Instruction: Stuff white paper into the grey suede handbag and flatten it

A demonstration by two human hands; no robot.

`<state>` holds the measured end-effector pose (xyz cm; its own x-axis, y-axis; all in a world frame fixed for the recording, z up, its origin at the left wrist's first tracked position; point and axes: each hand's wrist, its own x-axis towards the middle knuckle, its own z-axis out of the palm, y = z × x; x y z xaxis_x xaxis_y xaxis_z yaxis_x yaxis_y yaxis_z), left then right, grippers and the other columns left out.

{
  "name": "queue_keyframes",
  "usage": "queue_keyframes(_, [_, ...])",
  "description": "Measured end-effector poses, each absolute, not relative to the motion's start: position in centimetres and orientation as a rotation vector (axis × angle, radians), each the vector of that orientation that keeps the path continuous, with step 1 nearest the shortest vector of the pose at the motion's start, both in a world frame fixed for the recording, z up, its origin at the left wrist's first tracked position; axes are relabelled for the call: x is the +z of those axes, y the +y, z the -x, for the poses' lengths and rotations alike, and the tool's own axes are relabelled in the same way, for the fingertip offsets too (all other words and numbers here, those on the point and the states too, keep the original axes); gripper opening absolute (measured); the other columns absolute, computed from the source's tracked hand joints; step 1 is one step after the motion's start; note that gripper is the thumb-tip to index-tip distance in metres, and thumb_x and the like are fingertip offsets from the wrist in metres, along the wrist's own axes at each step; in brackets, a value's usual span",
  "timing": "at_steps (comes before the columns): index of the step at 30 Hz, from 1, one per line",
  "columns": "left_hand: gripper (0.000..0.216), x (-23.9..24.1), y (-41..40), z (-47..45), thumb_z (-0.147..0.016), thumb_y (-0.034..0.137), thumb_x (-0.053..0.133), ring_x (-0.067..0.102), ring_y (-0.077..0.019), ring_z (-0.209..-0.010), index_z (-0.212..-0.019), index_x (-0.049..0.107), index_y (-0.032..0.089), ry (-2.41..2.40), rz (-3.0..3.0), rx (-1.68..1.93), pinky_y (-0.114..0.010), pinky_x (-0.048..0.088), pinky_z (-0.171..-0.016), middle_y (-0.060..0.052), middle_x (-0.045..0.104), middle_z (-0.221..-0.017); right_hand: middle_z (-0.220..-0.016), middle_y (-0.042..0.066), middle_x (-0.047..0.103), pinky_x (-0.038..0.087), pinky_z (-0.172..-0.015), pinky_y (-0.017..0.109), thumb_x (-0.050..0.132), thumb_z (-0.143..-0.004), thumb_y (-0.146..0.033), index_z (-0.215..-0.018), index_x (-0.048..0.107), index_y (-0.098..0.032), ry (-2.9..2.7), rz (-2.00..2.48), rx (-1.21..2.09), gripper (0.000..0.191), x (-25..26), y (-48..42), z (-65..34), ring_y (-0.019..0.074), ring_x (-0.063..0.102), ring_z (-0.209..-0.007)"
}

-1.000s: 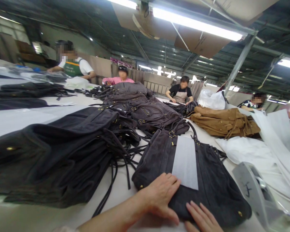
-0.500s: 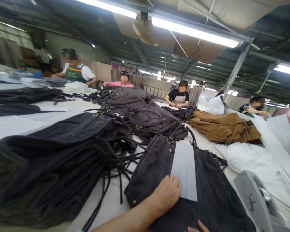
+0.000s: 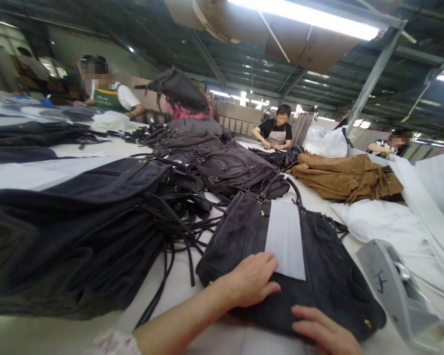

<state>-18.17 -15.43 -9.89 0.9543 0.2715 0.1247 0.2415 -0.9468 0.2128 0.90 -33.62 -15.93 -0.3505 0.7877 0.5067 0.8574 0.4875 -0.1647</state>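
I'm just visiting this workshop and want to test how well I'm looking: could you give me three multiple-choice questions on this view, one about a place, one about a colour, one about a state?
1. Where does the white rectangular paper sheet lie?
A. on the dark grey suede handbag
B. on the tan suede bag
C. on the floor

2. What colour is the lone suede bag beyond it, to the right?
A. red
B. tan brown
C. green

3. How do the person's left hand and right hand stand?
A. clenched round straps
B. raised in the air
C. open, flat on the handbag

Answers: 1 A, the sheet rests along the handbag's middle. 2 B, it stands out from the dark bags. 3 C, the fingers are spread on the suede near its bottom edge.
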Motion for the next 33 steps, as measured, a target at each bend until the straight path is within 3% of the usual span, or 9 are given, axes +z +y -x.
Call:
queue_keyframes(2, [0.057, -9.2, -15.9, 19.9, -0.085, 0.059, 0.055, 0.045, -0.0313, -0.125, -0.122, 0.054, 0.014, 0.362, -2.885, 0.194, -0.044, 0.039, -0.102, -0.016, 0.047, -0.138, -0.123, 0.008, 0.066, 0.055, -0.087, 0.022, 0.049, -0.093, -0.036, -0.122, 0.062, -0.025, -2.212, 1.592, -0.159, 0.034, -13.7, -33.7, -1.9, 0.0183, 0.065, -0.108])
queue_keyframes(4, [0.066, -8.9, -16.3, 21.3, -0.077, 0.064, 0.062, 0.046, -0.0326, -0.124, -0.119, 0.057, 0.013, 0.397, -2.891, 0.140, -0.047, 0.035, -0.106, -0.016, 0.052, -0.134, -0.122, 0.013, 0.065, 0.059, -0.083, 0.032, 0.059, -0.085, -0.046, -0.126, 0.060, -0.020, -2.268, 1.754, -0.221, 0.048, -12.8, -33.6, -2.5, 0.0258, 0.067, -0.103])
queue_keyframes(7, [0.064, -9.4, -17.0, 22.5, -0.070, 0.059, 0.073, 0.051, -0.0286, -0.116, -0.114, 0.060, 0.013, 0.484, -2.898, 0.109, -0.045, 0.029, -0.110, -0.012, 0.060, -0.121, -0.112, 0.017, 0.069, 0.061, -0.071, 0.041, 0.068, -0.073, -0.057, -0.123, 0.062, -0.016, -2.352, 1.852, -0.267, 0.065, -13.8, -33.3, -2.7, 0.0328, 0.069, -0.092])
queue_keyframes(10, [0.055, -10.2, -17.6, 22.4, -0.072, 0.055, 0.073, 0.052, -0.0257, -0.109, -0.108, 0.062, 0.014, 0.533, -2.918, 0.147, -0.043, 0.028, -0.111, -0.009, 0.061, -0.110, -0.113, 0.017, 0.068, 0.059, -0.071, 0.045, 0.072, -0.070, -0.052, -0.124, 0.061, -0.017, -2.312, 2.002, -0.121, 0.065, -15.0, -33.2, -2.4, 0.0348, 0.068, -0.092])
queue_keyframes(13, [0.043, -10.5, -17.9, 22.1, -0.074, 0.050, 0.071, 0.052, -0.0263, -0.103, -0.097, 0.062, 0.014, 0.571, -2.947, 0.145, -0.045, 0.032, -0.105, -0.008, 0.060, -0.102, -0.122, 0.017, 0.062, 0.053, -0.083, 0.045, 0.069, -0.073, -0.043, -0.127, 0.056, -0.017, -2.177, 2.093, 0.153, 0.061, -14.6, -33.0, -2.1, 0.0320, 0.063, -0.100])
queue_keyframes(15, [0.037, -10.6, -17.8, 22.0, -0.072, 0.046, 0.072, 0.051, -0.0260, -0.099, -0.091, 0.059, 0.016, 0.546, -2.944, 0.153, -0.044, 0.036, -0.100, -0.007, 0.058, -0.100, -0.117, 0.014, 0.062, 0.048, -0.088, 0.039, 0.070, -0.071, -0.034, -0.126, 0.053, -0.017, -2.093, 2.082, 0.359, 0.060, -13.5, -32.4, -1.8, 0.0271, 0.061, -0.101])
queue_keyframes(20, [0.041, -10.5, -17.2, 21.8, -0.068, 0.038, 0.072, 0.050, -0.0241, -0.097, -0.099, 0.055, 0.018, 0.468, -2.900, 0.133, -0.038, 0.038, -0.095, -0.005, 0.057, -0.100, -0.079, -0.003, 0.060, 0.036, -0.065, 0.028, 0.070, -0.060, -0.023, -0.102, 0.053, -0.021, -2.036, 2.082, 0.697, 0.045, -10.8, -30.1, -1.3, 0.0166, 0.054, -0.074])
queue_keyframes(26, [0.045, -9.0, -16.1, 20.2, -0.063, 0.044, 0.075, 0.057, -0.0242, -0.088, -0.096, 0.058, 0.019, 0.485, -2.856, -0.159, -0.034, 0.043, -0.086, -0.004, 0.063, -0.088, -0.076, -0.006, 0.052, 0.030, -0.062, 0.024, 0.070, -0.059, -0.022, -0.086, 0.055, -0.022, -2.076, 1.984, 0.900, 0.031, -9.9, -28.1, -2.1, 0.0135, 0.047, -0.074])
queue_keyframes(33, [0.029, -5.0, -13.7, 18.7, -0.068, 0.039, 0.074, 0.060, -0.0201, -0.087, -0.085, 0.056, 0.023, 0.468, -2.780, -0.056, -0.025, 0.041, -0.066, 0.002, 0.063, -0.088, -0.069, -0.008, 0.046, 0.026, -0.056, 0.022, 0.073, -0.059, -0.023, -0.075, 0.045, -0.021, -1.841, 1.869, 1.073, 0.032, -7.9, -27.3, -4.5, 0.0101, 0.042, -0.067])
